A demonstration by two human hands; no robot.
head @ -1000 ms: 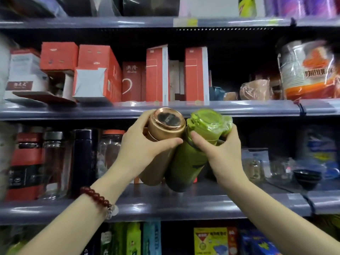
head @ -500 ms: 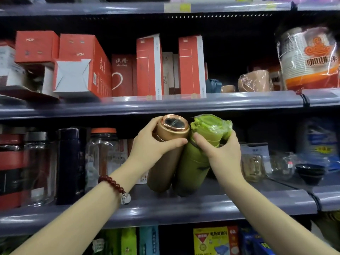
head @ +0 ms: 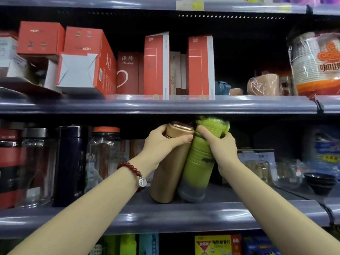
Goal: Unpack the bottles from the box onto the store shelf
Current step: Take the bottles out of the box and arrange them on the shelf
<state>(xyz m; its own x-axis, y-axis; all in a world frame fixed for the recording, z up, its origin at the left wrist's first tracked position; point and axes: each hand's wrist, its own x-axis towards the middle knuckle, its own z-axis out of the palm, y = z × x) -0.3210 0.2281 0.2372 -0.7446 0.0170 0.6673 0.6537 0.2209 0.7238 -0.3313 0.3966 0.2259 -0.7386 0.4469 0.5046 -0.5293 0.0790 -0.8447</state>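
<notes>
My left hand (head: 161, 142) grips the top of a gold bottle (head: 166, 177), thumb across its front just under the cap. Beside it, my right hand (head: 220, 148) grips the neck of a green bottle (head: 197, 168) that has a plastic-wrapped lid. Both bottles lean side by side and touch each other. Their bases are down at the middle shelf (head: 165, 216), a little behind its front lip. The box is not in view.
Left of the bottles stand a glass jar with an orange lid (head: 103, 159), a dark blue flask (head: 70, 164) and clear glass bottles (head: 35, 166). Glassware (head: 287, 172) and a black bowl (head: 320, 183) sit to the right. Red boxes (head: 156, 65) fill the shelf above.
Both hands have carried the two bottles forward and down under the upper shelf. The bottles now reach the middle shelf and stand more upright than before.
</notes>
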